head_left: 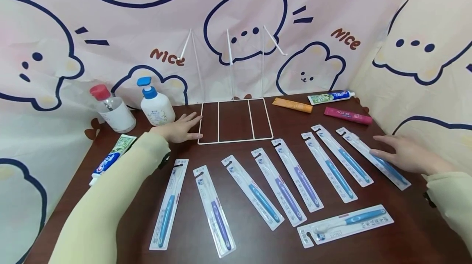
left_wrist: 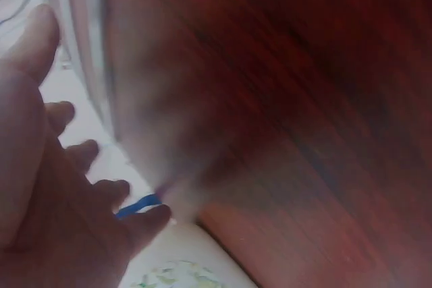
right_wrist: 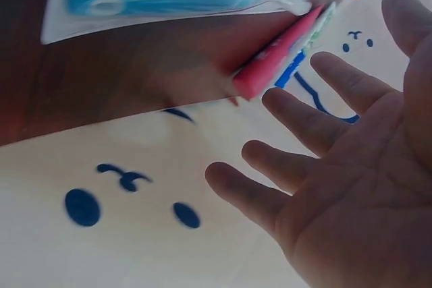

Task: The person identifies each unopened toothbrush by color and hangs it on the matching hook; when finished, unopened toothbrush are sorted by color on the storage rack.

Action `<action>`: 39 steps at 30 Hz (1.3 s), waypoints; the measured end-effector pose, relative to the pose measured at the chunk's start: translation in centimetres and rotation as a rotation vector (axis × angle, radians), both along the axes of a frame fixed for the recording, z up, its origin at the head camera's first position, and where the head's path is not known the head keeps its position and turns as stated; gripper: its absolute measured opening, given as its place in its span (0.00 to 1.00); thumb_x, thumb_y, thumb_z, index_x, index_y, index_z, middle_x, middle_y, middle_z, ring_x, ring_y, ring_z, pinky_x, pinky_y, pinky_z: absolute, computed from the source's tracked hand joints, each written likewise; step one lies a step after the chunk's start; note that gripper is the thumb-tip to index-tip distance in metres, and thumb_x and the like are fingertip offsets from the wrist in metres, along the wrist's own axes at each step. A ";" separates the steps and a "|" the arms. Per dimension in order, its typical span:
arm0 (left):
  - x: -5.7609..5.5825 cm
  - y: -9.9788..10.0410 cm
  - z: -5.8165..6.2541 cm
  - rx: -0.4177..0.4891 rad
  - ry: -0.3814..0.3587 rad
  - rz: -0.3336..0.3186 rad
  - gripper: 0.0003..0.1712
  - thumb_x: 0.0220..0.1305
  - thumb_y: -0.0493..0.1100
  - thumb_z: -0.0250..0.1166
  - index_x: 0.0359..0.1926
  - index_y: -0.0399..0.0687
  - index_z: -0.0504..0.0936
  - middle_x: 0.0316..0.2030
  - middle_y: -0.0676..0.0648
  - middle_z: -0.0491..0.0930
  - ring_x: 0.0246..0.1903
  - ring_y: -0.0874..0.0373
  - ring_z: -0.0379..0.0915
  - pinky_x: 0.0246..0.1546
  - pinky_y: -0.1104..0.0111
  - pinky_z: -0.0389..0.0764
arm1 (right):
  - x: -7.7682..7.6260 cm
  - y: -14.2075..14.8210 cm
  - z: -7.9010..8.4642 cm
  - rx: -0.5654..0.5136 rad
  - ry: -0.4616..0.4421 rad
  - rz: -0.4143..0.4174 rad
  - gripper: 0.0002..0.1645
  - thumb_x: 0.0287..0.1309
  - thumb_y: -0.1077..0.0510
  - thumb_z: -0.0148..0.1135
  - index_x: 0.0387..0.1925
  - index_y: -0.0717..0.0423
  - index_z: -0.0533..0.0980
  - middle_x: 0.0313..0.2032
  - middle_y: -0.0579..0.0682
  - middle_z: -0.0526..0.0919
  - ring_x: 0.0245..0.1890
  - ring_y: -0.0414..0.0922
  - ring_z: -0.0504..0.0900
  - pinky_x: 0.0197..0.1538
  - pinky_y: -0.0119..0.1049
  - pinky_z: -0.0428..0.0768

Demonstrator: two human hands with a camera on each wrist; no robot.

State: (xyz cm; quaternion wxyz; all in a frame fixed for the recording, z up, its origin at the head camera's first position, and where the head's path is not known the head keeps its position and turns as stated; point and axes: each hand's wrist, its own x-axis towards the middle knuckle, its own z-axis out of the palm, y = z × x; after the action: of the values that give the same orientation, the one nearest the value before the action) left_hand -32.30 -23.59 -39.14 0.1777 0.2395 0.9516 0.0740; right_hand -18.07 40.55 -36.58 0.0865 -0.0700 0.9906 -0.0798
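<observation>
Blister-packed toothbrushes [head_left: 346, 225] scattered over tabletop's [head_left: 265, 247] near half. Right hand [head_left: 405, 153] above rightmost blue-handled pack [head_left: 391, 170], right edge; fingers spread, nothing held. White wire rack [head_left: 218, 122] behind, by far edge. Left hand [head_left: 180, 128] splayed, empty, at its left side; contact unclear. Pump bottle [head_left: 158, 108] just beyond.

To the left of the white wire rack [head_left: 218, 121], the person's left sleeve [head_left: 107, 196] is long, plain and pale yellow, tapering to a softly creased cuff above the bare left grip [head_left: 178, 128], with a small black piece [head_left: 164, 160] at the wrist, too small to make out. To the rack's right, the matching pale-yellow right sleeve [head_left: 451, 204] meets the bare right grip [head_left: 409, 153], whose palm shows fine crossing creases; another small black piece [head_left: 429, 199] shows there.
</observation>
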 end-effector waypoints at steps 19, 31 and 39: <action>-1.3 -1.6 -3.3 -0.157 0.091 -0.148 0.51 0.56 0.78 0.36 0.72 0.60 0.34 0.71 0.48 0.31 0.68 0.42 0.27 0.63 0.47 0.42 | 0.9 0.6 -2.1 -0.001 0.053 -0.079 0.48 0.57 0.35 0.53 0.59 0.74 0.60 0.50 0.80 0.60 0.48 0.72 0.58 0.46 0.69 0.62; -2.1 -0.6 -3.7 -0.167 0.087 -0.167 0.51 0.57 0.77 0.34 0.72 0.57 0.33 0.71 0.46 0.31 0.68 0.41 0.25 0.62 0.44 0.39 | 1.4 1.7 -2.8 0.048 0.044 -0.147 0.47 0.51 0.41 0.63 0.53 0.81 0.63 0.47 0.81 0.63 0.45 0.73 0.63 0.45 0.66 0.66; -1.8 -1.8 -3.6 -0.180 0.083 -0.143 0.51 0.56 0.78 0.33 0.72 0.59 0.32 0.71 0.47 0.29 0.68 0.42 0.23 0.62 0.45 0.38 | -0.4 0.7 -2.9 0.025 -0.073 -0.087 0.49 0.49 0.37 0.63 0.55 0.76 0.64 0.48 0.77 0.68 0.44 0.70 0.68 0.42 0.63 0.70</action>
State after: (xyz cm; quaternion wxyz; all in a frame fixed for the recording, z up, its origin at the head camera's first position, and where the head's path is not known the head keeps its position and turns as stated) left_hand -34.14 -25.36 -42.78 0.1639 0.2926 0.9414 -0.0344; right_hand -18.51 41.30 -39.53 0.1198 -0.0230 0.9898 -0.0738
